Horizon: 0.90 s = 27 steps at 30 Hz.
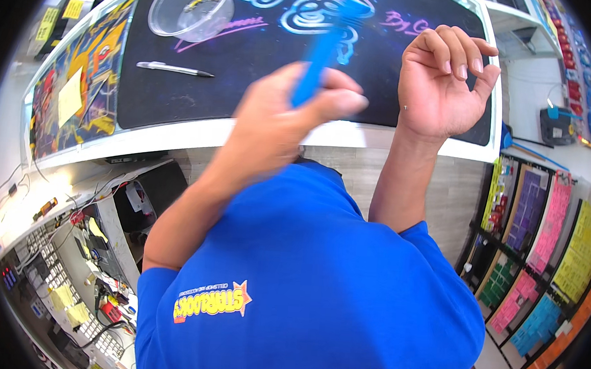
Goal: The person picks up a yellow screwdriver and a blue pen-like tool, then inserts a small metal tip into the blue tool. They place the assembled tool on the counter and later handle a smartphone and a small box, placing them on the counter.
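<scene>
In my left hand [272,119] is a slim bright-blue stick-like tool [314,67] with a wider head at its far end. The fingers are closed round its lower part, and motion blurs both hand and tool, so its exact kind cannot be made out. It is held up over the black table mat [247,93]. Further right, my right hand [444,82] is raised over the mat's right end, palm in view. Its fingers are loosely curled, with the thumb apart from them and nothing visible in the grasp.
A see-through round tub [158,15] holding small pieces stands at the mat's far left. Nearer lies a silver-and-black pen [174,69]. A yellow note [71,98] lies on a colourful mat. Left is a cluttered bench [70,221]; right are racks of coloured packets [550,227].
</scene>
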Available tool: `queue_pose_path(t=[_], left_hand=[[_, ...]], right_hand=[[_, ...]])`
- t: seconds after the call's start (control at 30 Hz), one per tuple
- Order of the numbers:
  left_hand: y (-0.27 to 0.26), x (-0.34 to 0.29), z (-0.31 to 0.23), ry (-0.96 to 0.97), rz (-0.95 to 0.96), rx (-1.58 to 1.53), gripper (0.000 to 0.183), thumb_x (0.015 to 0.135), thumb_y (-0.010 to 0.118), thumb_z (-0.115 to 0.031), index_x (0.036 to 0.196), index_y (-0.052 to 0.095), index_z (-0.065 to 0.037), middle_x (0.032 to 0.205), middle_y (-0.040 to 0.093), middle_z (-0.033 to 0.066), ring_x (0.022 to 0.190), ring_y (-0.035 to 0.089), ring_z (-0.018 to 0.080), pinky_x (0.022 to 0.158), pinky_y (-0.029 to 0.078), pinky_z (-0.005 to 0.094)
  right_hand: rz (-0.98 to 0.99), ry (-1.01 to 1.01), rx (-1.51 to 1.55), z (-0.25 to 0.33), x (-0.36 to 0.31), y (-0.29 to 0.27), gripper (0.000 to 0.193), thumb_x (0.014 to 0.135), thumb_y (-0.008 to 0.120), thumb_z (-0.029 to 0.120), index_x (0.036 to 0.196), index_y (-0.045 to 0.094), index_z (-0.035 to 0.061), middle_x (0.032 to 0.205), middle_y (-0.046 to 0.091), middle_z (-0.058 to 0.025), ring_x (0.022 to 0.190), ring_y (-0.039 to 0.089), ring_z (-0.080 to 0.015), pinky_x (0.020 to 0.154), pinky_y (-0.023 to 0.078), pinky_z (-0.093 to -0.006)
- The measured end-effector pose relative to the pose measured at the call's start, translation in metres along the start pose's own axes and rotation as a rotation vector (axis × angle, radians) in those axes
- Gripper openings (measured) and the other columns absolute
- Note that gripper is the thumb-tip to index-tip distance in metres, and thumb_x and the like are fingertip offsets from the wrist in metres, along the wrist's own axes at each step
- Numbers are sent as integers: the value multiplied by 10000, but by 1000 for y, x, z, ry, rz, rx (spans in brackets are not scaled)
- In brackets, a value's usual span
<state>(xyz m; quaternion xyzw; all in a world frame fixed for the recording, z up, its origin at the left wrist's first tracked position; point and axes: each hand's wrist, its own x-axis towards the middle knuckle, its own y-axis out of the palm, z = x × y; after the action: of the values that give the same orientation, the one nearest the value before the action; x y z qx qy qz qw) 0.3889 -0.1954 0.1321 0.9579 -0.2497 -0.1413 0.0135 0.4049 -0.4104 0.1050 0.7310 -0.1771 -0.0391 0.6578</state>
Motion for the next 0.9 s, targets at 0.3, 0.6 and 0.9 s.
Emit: queue_pose_path(t=[0.3,0.6,0.9], left_hand=[[22,22,20,37,116,-173,251,961,789,-273,1030,679,-58,812,587,-34,710,501,52,633,423,260],[-93,30,-18,334,-481,655,331,1021,688,-366,1145,758,-66,853,697,30,784,610,106,755,493,284],[-159,-4,-18,366,-737,354,291,1023,715,-319,1193,753,-85,844,604,-56,634,442,17,555,347,207]], right_hand=[[284,-43,-297,-23,3,0,534,1046,520,567,1076,750,86,760,516,-19,668,419,-149,636,342,-309],[378,-17,-555,-9,-5,5,541,1111,420,499,1088,739,63,738,494,-28,661,400,-149,626,320,-310],[222,43,-628,-9,-17,0,429,1125,434,349,1041,731,51,755,503,-25,663,394,-124,632,309,-298]])
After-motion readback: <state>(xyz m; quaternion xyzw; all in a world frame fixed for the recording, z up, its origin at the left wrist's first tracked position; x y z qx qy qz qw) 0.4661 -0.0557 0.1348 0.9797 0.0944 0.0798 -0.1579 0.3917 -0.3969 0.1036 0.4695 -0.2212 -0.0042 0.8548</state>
